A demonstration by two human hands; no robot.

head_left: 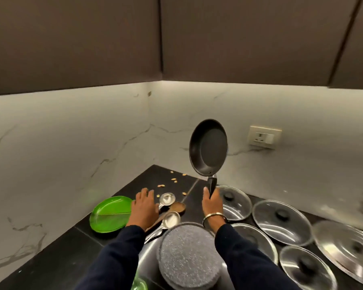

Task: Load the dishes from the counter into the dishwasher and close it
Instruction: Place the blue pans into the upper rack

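Your right hand (pixel 211 200) is gripping the black handle of a small black non-stick frying pan (pixel 208 147), fingers curled round the handle and thumb lying along its near side — the pan is standing almost upright in the air at the centre of the frame, its dark inside facing you, clear of the black stone counter (pixel 50 254). A metal bangle (pixel 215 216) is sitting on that wrist.

Your left hand (pixel 144 208) is reaching out palm-down left of centre, fingers loosely together and slightly bent, hovering over or resting on the handles of the spoons; you cannot tell whether it is touching them. Just beside it on the right, two shiny steel ladles (pixel 167 198) and a brown wooden spoon (pixel 178 207) are lying in a loose cluster on the counter. At the left of the hand a bright green round plastic plate (pixel 110 214) is lying flat, its right edge running under your wrist.

At the lower centre a grey speckled round pan (pixel 188 256) is sitting bottom-up inside a larger steel vessel (pixel 149 254). Along the lower right, glass pot lids (pixel 281 221) with steel rims and black knobs are lying side by side — some overlapping. Small yellowish scraps (pixel 173 180) are lying scattered on the counter near the back corner, and a cream wall socket (pixel 264 137) is sitting on the marble wall at the right.
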